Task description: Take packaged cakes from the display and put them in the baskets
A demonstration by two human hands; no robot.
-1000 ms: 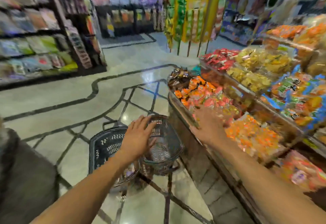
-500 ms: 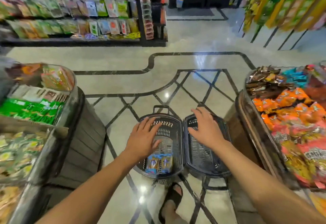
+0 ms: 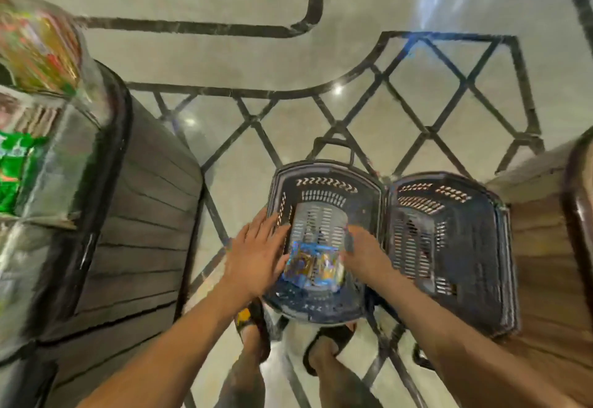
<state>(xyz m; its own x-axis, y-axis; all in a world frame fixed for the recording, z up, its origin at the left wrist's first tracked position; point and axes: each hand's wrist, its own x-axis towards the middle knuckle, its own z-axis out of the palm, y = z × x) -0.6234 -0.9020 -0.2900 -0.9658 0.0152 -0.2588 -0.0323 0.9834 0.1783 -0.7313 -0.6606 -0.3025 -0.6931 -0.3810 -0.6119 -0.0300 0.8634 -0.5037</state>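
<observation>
Left hand (image 3: 256,256): we see it flat, fingers straight and spread, over the left rim of the left basket, holding nothing.
Right hand (image 3: 365,258): blurred, over the right side of that basket, just beside the cakes; we cannot tell how its fingers lie.
Packaged cakes (image 3: 313,268): shiny blue-and-yellow packets in the near end of the left basket, between the hands.
Left basket (image 3: 324,183): dark slotted plastic, on the floor.
Right basket (image 3: 449,240): side by side with the left one, touching.
Sandalled foot (image 3: 324,346): just near of the baskets.
Left display (image 3: 134,215): dark slatted side, green packets (image 3: 16,170) on top.
Right display (image 3: 542,247): brown wood, beside the right basket.
Floor (image 3: 224,54): pale, glossy, with dark inlaid lines.
</observation>
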